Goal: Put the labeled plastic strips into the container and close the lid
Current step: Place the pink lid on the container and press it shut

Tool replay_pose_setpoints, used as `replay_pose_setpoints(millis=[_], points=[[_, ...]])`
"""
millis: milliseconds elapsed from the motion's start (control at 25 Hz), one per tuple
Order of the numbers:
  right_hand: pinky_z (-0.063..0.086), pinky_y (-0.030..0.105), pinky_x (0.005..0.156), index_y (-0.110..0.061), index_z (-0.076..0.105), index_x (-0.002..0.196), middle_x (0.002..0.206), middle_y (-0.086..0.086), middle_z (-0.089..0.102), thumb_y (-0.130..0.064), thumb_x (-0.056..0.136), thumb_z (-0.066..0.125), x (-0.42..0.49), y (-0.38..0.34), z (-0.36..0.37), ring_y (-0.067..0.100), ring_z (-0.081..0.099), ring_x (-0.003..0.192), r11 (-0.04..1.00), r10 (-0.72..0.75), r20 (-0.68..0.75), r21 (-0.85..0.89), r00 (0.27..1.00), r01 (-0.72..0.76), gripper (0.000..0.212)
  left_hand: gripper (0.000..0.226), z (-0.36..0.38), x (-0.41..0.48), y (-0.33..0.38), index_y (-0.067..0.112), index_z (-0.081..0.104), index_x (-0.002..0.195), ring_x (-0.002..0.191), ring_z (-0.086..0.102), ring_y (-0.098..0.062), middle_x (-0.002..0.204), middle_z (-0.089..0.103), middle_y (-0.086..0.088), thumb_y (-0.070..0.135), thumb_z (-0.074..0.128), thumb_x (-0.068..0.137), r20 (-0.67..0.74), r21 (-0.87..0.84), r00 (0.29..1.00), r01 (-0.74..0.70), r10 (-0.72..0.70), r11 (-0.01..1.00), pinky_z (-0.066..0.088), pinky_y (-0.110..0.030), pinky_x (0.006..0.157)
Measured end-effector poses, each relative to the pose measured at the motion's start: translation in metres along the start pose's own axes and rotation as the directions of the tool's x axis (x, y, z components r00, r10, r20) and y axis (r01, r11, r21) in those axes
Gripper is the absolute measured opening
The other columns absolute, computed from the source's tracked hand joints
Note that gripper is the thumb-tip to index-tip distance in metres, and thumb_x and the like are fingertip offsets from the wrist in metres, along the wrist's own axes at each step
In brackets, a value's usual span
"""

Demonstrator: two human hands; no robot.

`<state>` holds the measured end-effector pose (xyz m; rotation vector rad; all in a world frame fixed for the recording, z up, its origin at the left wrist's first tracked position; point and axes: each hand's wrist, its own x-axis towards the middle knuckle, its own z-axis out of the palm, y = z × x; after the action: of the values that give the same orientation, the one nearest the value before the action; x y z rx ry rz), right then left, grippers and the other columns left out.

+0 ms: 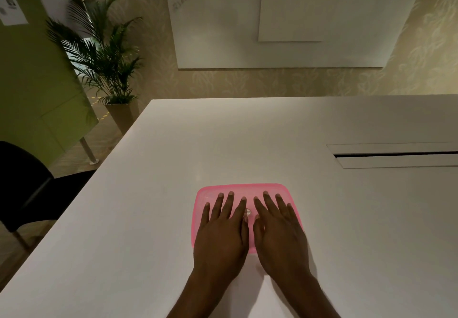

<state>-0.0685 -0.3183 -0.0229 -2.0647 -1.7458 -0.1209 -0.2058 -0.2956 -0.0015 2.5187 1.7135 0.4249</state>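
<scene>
From the head view we see the pink lid (247,190) on the container, near the front of the white table (173,156); our left hand (223,233) and right hand (280,231) lie flat on it, fingers straight and spread, holding nothing.

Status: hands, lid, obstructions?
Left hand and right hand flat on pink lid, fingers straight. No strips in view. Nothing seen in the way.
</scene>
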Motion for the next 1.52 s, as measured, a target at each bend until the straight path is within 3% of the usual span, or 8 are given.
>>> replay_pose_setpoints(millis=[200, 560, 1320, 1400, 1520], points=[[0.042, 0.051, 0.117, -0.019, 0.066, 0.138, 0.149, 0.006, 0.059, -0.023, 0.096, 0.068, 0.020, 0.006, 0.009, 0.031, 0.052, 0.143, 1.000, -0.001, -0.057, -0.008, 0.998, 0.000, 0.043, 0.055, 0.004, 0.023, -0.002, 0.038, 0.015, 0.163, 0.160, -0.002, -0.017, 0.172, 0.005, 0.006, 0.044, 0.011, 0.108, -0.002, -0.014, 1.000, -0.016, 0.016, 1.000, -0.007, -0.041, 0.129], [0.019, 0.041, 0.130, -0.029, 0.042, 0.157, 0.167, -0.003, 0.034, -0.034, 0.108, 0.036, 0.083, 0.028, 0.021, 0.020, 0.024, 0.159, 0.999, 0.008, 0.072, -0.042, 0.997, -0.005, 0.049, 0.053, 0.022, 0.087, -0.001, 0.034, 0.031, 0.160, 0.159, 0.013, -0.019, 0.170, 0.021, 0.003, 0.041, 0.019, 0.109, -0.046, -0.073, 0.999, -0.021, 0.017, 0.997, 0.003, -0.043, 0.130], [0.022, 0.042, 0.127, -0.026, 0.043, 0.157, 0.166, 0.001, 0.038, -0.034, 0.110, 0.032, 0.197, 0.053, 0.052, 0.026, 0.030, 0.156, 0.990, -0.059, 0.093, -0.121, 0.994, 0.070, 0.049, 0.050, 0.052, 0.200, -0.007, 0.028, 0.049, 0.152, 0.154, 0.030, -0.025, 0.162, 0.041, -0.005, 0.038, 0.030, 0.107, -0.134, -0.098, 0.991, -0.012, -0.001, 0.995, 0.017, -0.048, 0.127], [0.021, 0.042, 0.127, -0.027, 0.044, 0.156, 0.165, 0.000, 0.039, -0.034, 0.110, 0.034, 0.200, 0.054, 0.055, 0.025, 0.031, 0.156, 0.994, -0.055, 0.085, -0.094, 0.995, 0.063, 0.048, 0.044, 0.050, 0.198, -0.003, 0.022, 0.062, 0.141, 0.142, 0.048, -0.029, 0.149, 0.057, -0.010, 0.033, 0.040, 0.105, -0.207, -0.112, 0.978, 0.011, -0.034, 0.994, 0.034, -0.047, 0.119], [0.030, 0.039, 0.123, -0.027, 0.052, 0.150, 0.157, -0.003, 0.052, -0.033, 0.106, 0.044, 0.201, 0.053, 0.058, 0.023, 0.043, 0.149, 1.000, -0.025, 0.022, 0.012, 0.999, 0.024, 0.044, 0.022, 0.045, 0.190, -0.001, 0.004, 0.071, 0.107, 0.098, 0.065, -0.032, 0.105, 0.071, -0.014, 0.018, 0.059, 0.095, -0.374, -0.100, 0.928, -0.037, -0.003, 0.994, 0.053, -0.042, 0.079]])
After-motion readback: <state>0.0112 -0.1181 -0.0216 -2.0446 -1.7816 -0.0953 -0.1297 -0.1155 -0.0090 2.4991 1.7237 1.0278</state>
